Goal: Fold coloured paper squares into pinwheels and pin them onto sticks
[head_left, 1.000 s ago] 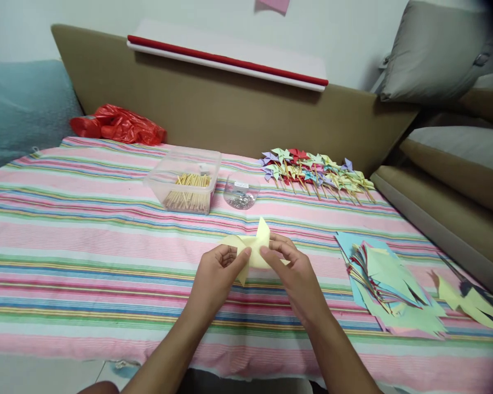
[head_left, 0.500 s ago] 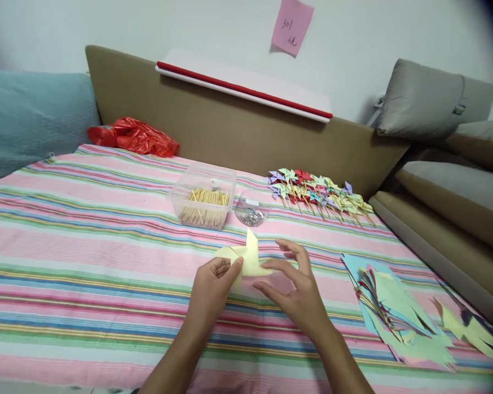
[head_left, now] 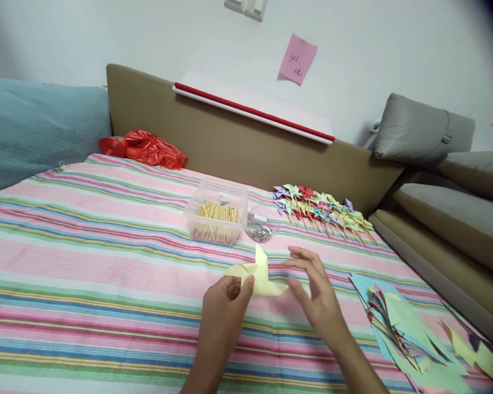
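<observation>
A wide cloth with pink, blue, green and yellow stripes [head_left: 107, 262] lies under everything. On it, at the right, is a loose stack of coloured paper sheets [head_left: 419, 339]; farther back lie many small paper pinwheels on sticks [head_left: 312, 205]. A clear plastic box [head_left: 205, 192] holds thin wooden sticks [head_left: 219, 212]. The right hand [head_left: 318, 290] has its grip open, beside the pale yellow folded paper pinwheel [head_left: 263, 282], which the left hand [head_left: 225, 306] pinches above the cloth.
</observation>
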`<state>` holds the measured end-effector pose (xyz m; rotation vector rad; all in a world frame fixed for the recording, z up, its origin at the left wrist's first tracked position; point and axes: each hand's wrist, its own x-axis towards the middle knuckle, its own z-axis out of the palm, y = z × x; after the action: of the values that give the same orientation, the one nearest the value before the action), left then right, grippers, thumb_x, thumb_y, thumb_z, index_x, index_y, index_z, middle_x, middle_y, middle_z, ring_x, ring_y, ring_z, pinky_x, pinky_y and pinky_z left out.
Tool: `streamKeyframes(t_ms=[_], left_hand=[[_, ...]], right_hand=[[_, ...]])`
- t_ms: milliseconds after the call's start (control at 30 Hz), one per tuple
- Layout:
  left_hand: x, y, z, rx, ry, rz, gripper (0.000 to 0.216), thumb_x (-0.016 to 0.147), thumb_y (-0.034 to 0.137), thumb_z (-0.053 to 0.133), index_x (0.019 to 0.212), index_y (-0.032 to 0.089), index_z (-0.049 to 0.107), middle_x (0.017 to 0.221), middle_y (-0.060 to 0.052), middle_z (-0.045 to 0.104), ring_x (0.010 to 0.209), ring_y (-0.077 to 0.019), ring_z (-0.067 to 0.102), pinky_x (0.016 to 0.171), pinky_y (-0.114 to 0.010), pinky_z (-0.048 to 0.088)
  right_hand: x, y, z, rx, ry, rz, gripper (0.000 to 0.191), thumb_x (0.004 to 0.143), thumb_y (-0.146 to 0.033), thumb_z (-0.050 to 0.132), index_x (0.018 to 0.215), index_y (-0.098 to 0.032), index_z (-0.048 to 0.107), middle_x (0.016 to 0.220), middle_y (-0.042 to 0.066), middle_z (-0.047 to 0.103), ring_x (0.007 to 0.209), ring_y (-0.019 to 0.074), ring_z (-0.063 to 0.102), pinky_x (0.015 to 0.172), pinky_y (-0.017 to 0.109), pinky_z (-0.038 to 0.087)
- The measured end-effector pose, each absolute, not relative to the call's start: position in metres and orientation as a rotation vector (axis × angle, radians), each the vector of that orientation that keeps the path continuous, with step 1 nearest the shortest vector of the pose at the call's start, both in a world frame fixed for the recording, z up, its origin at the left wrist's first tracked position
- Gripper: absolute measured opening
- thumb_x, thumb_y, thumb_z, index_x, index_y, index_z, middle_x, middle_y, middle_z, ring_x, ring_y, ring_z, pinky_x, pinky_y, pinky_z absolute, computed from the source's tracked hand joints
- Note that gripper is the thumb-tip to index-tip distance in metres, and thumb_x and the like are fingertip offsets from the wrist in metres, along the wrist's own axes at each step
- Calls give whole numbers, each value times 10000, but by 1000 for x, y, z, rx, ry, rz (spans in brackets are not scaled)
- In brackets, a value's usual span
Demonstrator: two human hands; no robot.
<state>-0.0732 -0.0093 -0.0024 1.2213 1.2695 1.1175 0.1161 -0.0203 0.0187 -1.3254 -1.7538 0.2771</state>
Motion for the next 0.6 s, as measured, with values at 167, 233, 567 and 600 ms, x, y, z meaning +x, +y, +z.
streamKeyframes(t_ms=[167,233,567,600], left_hand=[[-71,-14,4,1340,1284,1086,446,833,482,586,578,238,313,578,51,296,567,-138,325,548,-275,253],[-68,-17,3,1378,1269,1079,413,843,457,566,583,235,334,573,46,333,567,-144,364,563,-276,277],[-72,-15,-6,1427,1316,1069,364,860,438,524,588,227,406,571,16,453,591,-171,464,586,-289,313],[-72,-15,-5,1424,1315,1066,357,861,435,521,591,226,416,575,11,474,595,-175,482,588,-289,321]], right_hand=[[136,67,43,-1564,-1909,133,244,992,-370,489,972,-192,656,1078,96,667,1058,226,620,914,384,509],[138,109,46,-1617,-2050,188,190,967,-314,554,915,-182,680,988,70,701,965,203,644,908,373,512],[127,203,26,-1995,-2492,456,291,952,-361,621,1169,-168,648,1218,64,651,1015,231,659,851,397,574],[127,204,24,-2024,-2496,457,295,951,-363,622,1171,-168,648,1222,64,649,1020,235,657,853,398,574]])
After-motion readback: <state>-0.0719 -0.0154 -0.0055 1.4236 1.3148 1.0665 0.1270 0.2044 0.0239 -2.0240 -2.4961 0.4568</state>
